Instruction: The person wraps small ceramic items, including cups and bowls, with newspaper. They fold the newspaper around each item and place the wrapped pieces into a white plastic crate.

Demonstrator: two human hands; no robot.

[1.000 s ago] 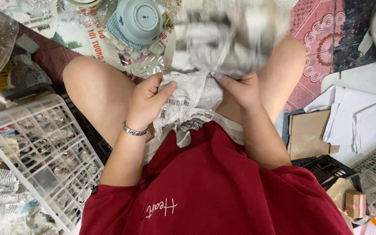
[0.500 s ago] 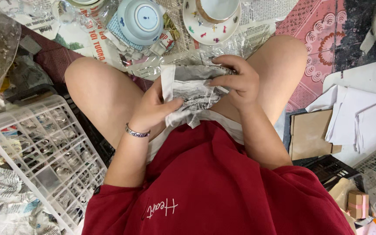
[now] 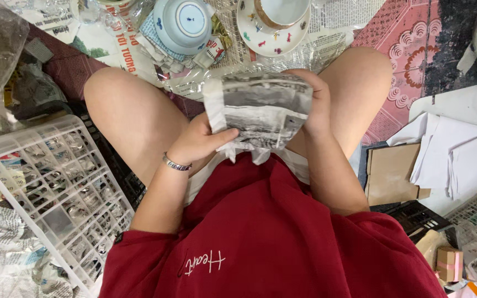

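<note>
Head view: both hands, left (image 3: 197, 142) and right (image 3: 316, 105), grip a newspaper bundle (image 3: 260, 113) over the lap; its contents are hidden. Beyond, a cup (image 3: 280, 10), cut off, sits on a saucer (image 3: 260, 41); a white crate (image 3: 45, 182) lies left.

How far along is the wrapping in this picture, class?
Done: newspaper covers nearly all of the bundle; what is inside is hidden. In hand: left hand and right hand hold it over the lap, loose paper ends hanging below. Left: an upturned blue-and-white bowl and a cup on its saucer lie unwrapped.
</note>
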